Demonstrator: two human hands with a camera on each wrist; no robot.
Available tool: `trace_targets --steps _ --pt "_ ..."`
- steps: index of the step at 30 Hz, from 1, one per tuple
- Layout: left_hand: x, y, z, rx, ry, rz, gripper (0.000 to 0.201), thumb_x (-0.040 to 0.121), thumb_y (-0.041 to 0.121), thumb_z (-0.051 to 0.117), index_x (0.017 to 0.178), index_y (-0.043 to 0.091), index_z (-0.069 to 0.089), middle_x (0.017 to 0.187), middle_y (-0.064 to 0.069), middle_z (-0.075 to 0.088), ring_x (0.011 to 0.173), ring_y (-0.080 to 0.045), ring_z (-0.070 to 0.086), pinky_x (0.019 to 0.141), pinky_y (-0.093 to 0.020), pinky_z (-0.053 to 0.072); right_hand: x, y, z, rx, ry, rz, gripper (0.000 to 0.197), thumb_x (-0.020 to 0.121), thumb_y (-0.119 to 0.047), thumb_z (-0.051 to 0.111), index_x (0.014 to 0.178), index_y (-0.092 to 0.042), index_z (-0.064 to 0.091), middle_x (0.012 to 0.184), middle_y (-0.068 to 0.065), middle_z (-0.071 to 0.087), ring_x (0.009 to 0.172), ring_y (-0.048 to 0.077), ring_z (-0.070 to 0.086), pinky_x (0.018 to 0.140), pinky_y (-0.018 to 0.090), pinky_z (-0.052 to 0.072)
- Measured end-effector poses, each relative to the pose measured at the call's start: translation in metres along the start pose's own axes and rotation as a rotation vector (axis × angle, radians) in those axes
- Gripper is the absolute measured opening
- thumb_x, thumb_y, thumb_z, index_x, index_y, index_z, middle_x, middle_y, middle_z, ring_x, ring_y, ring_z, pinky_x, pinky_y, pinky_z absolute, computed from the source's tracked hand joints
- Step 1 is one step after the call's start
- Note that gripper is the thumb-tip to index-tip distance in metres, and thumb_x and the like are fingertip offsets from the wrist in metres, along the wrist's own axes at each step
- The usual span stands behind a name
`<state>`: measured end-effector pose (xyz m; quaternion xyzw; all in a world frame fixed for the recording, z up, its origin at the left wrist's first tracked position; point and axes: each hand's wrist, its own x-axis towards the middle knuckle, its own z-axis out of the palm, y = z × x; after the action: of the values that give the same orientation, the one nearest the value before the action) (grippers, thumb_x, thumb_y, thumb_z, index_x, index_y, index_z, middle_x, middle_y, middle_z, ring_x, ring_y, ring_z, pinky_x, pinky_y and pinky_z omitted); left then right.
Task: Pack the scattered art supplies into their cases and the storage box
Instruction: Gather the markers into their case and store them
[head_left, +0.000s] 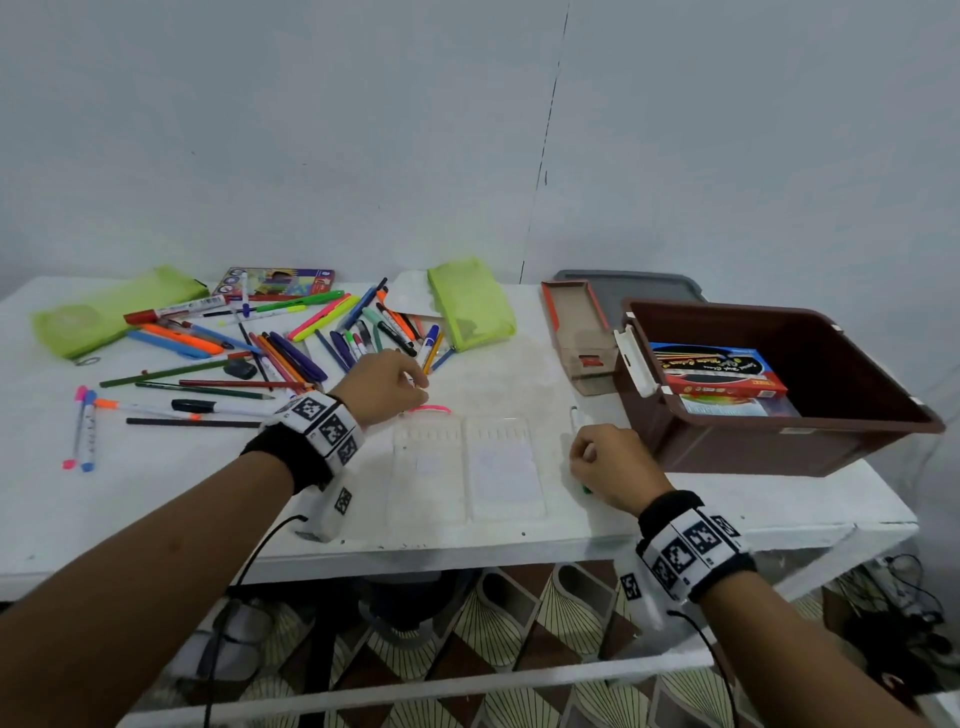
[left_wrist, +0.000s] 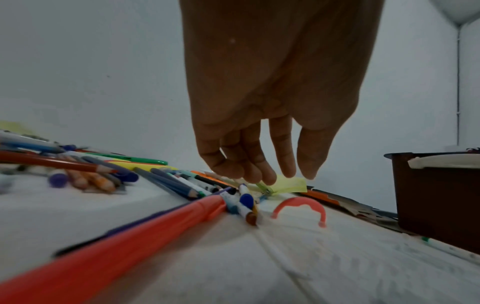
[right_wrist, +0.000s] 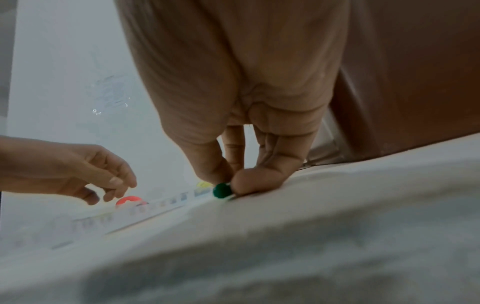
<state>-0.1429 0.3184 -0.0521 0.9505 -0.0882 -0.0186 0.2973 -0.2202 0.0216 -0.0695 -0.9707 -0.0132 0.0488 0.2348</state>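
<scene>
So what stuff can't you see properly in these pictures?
- Green-capped marker: the right hand covers its middle in the head view; the wrist view shows only its end.
- Clear case: see-through and washed out against the white table.
- Left hand: whether its fingertips touch anything is unclear.
- Boxes in the brown storage box: print too small.

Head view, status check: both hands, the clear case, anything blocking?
Right hand pinches green-capped white marker on the table. Left hand open, empty, over pink-handled clear plastic case. Case lies open, empty; nothing blocking it.
</scene>
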Motion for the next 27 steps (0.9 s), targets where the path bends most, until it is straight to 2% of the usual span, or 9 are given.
trace_targets --steps 4,7,10,12,15,18,21,24,27 --pt "-0.014 -0.016 -0.007 0.037 0.012 -0.05 0.008 0.083 0.022 0.072 0.09 0.019 0.073 0.073 0.005 0.058 0.067 -0.008 0.054 0.057 -0.023 0.039 -0.003 0.0 -0.002 0.176 0.053 0.024 0.016 0.092 -0.011 0.055 0.09 -0.012 0.071 0.075 0.001 0.067 0.071 0.018 0.065 0.071 0.034 0.058" --pt "-0.024 -0.028 -0.015 0.072 0.045 -0.097 0.005 0.086 0.021 0.068 0.088 0.018 0.072 0.077 0.006 0.06 0.068 -0.008 0.055 0.057 -0.023 0.039 -0.003 -0.006 -0.004 0.282 0.075 -0.035 0.028 0.095 -0.004 0.046 0.106 -0.009 0.071 0.076 -0.005 0.065 0.068 0.013 0.067 0.075 0.035 0.059" --pt "-0.034 -0.043 -0.026 0.085 0.08 -0.135 0.004 0.085 0.018 0.069 0.088 0.016 0.07 0.069 0.009 0.055 0.063 -0.005 0.053 0.054 -0.023 0.037 0.001 -0.02 -0.003 0.292 0.085 -0.138 0.037 0.092 0.005 0.043 0.113 -0.01 0.07 0.081 -0.006 0.064 0.071 0.009 0.069 0.079 0.035 0.058" --pt "-0.04 -0.055 -0.03 0.109 0.085 -0.158 0.005 0.085 0.019 0.069 0.088 0.016 0.07 0.067 0.008 0.051 0.062 -0.006 0.049 0.056 -0.025 0.037 0.004 -0.032 0.001 0.336 0.11 -0.207 0.034 0.09 0.006 0.049 0.11 -0.012 0.07 0.079 -0.008 0.064 0.07 0.01 0.069 0.077 0.033 0.058" --pt "-0.048 -0.071 -0.029 0.11 0.073 -0.182 0.009 0.084 0.022 0.071 0.09 0.016 0.07 0.076 0.004 0.056 0.068 -0.009 0.052 0.065 -0.026 0.04 0.007 -0.058 0.006 0.435 0.157 -0.312 0.019 0.088 -0.005 0.065 0.098 -0.021 0.07 0.073 -0.009 0.067 0.067 0.015 0.068 0.071 0.033 0.056" --pt "-0.048 -0.079 -0.03 0.081 0.046 -0.17 0.009 0.084 0.024 0.071 0.091 0.018 0.07 0.081 0.003 0.06 0.07 -0.006 0.053 0.063 -0.023 0.039 0.015 -0.085 0.013 0.545 0.176 -0.325 0.008 0.091 -0.014 0.065 0.088 -0.019 0.071 0.073 -0.004 0.068 0.063 0.018 0.066 0.066 0.038 0.056" --pt "-0.035 -0.076 -0.036 0.058 0.028 -0.155 0.006 0.085 0.023 0.069 0.089 0.018 0.069 0.078 0.005 0.057 0.071 -0.007 0.053 0.065 -0.023 0.042 0.029 -0.106 0.02 0.55 0.24 -0.299 0.017 0.093 -0.023 0.062 0.077 -0.017 0.066 0.076 -0.001 0.067 0.069 0.024 0.063 0.065 0.042 0.054" --pt "-0.014 -0.065 -0.045 0.024 -0.028 -0.099 0.011 0.087 0.017 0.065 0.089 0.009 0.072 0.071 0.006 0.061 0.068 -0.012 0.059 0.072 -0.031 0.053 0.047 -0.119 0.023 0.578 0.223 -0.175 0.031 0.096 -0.022 0.058 0.077 0.002 0.06 0.07 0.013 0.064 0.058 0.018 0.059 0.056 0.035 0.052" --pt "0.015 -0.057 -0.051 0.059 -0.092 -0.078 0.016 0.087 0.015 0.061 0.087 0.007 0.074 0.075 -0.004 0.071 0.066 -0.017 0.066 0.058 -0.023 0.053 0.06 -0.126 0.028 0.587 0.168 -0.086 0.037 0.098 -0.02 0.055 0.073 0.007 0.053 0.067 0.016 0.058 0.055 0.018 0.055 0.052 0.031 0.05"
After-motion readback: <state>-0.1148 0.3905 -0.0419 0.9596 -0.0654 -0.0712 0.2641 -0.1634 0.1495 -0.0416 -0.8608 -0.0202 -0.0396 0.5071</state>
